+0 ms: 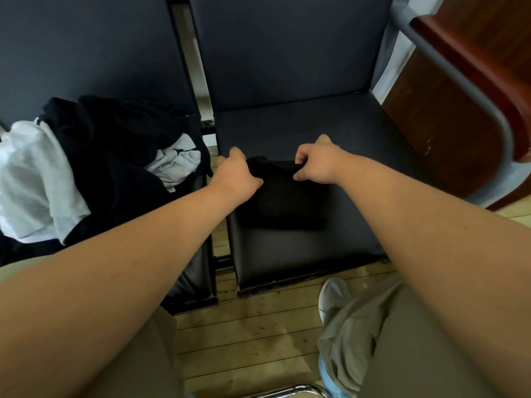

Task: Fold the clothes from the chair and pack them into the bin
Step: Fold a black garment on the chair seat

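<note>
Garment [283, 199], seemingly folded, pinched by left hand [237, 175] and right hand [316, 165], clothes pile [100, 156] beside

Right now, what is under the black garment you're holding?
The black garment lies on the right chair's seat, gripped by left hand and right hand. Anything beneath it is covered.

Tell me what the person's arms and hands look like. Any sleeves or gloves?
No sleeves and no gloves show. Both forearms are bare right to the picture's edge. The left hand and right hand have bare fingers, with no rings, watch or bracelet in sight. Lower down are loose khaki trousers and a pale grey shoe.
</note>
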Available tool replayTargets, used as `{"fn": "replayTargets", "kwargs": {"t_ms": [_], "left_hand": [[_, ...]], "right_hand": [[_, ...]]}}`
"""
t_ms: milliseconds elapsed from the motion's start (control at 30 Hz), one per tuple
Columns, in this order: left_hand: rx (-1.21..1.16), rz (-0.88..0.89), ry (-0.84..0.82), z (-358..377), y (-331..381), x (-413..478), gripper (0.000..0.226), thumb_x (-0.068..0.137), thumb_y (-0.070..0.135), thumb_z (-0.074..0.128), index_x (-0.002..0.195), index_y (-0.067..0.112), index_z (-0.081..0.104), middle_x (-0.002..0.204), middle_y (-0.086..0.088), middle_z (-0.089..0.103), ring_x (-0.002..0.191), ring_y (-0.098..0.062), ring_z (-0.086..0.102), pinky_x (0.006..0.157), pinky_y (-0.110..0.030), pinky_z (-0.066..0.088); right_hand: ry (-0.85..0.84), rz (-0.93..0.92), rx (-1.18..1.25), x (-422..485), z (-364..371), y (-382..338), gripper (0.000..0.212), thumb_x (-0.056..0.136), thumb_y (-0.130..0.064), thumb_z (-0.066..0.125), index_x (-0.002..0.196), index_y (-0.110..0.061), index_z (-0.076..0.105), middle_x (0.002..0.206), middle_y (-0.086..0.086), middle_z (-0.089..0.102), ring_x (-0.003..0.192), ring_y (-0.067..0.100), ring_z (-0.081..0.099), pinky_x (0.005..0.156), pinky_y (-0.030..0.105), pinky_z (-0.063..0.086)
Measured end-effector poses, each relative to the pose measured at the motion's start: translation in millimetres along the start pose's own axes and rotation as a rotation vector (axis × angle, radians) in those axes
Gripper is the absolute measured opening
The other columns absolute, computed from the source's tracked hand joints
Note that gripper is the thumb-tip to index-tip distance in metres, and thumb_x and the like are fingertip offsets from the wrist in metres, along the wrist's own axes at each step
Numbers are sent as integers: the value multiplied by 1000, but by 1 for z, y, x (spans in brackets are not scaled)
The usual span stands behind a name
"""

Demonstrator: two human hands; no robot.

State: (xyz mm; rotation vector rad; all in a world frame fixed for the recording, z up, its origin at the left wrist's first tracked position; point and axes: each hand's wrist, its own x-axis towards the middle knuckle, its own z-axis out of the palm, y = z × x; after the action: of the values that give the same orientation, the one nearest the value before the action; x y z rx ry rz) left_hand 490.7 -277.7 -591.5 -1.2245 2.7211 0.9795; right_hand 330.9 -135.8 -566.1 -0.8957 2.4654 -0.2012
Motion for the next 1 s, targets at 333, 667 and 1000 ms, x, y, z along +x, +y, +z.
{"fn": "replayTargets", "kwargs": {"t_ms": [333,667,1000], "left_hand": [[-381,-48,-205,-10,7,-7,40,76,11,83,114,17,73,107,-7,76,102,-25,72,95,-43,62],[-640,150,-84,-42,47,-53,43,83,10,85,116,24,61,112,1,70,105,-14,69,81,-25,54],[-576,369,-177,-50,154,-113,40,88,26,85,121,25,63,116,5,72,106,-10,70,88,-27,56]], "right_hand": [[-49,-78,52,-21,-13,-2,22,89,-26,82,101,-19,65,104,4,67,91,22,63,67,32,47],[-3,-46,206,-108,-77,9,61,86,-37,86,139,-22,58,116,0,63,93,19,63,73,34,53],[478,77,429,-212,-105,67,10,85,-25,79,92,-23,72,91,0,69,86,18,66,70,32,51]]}}
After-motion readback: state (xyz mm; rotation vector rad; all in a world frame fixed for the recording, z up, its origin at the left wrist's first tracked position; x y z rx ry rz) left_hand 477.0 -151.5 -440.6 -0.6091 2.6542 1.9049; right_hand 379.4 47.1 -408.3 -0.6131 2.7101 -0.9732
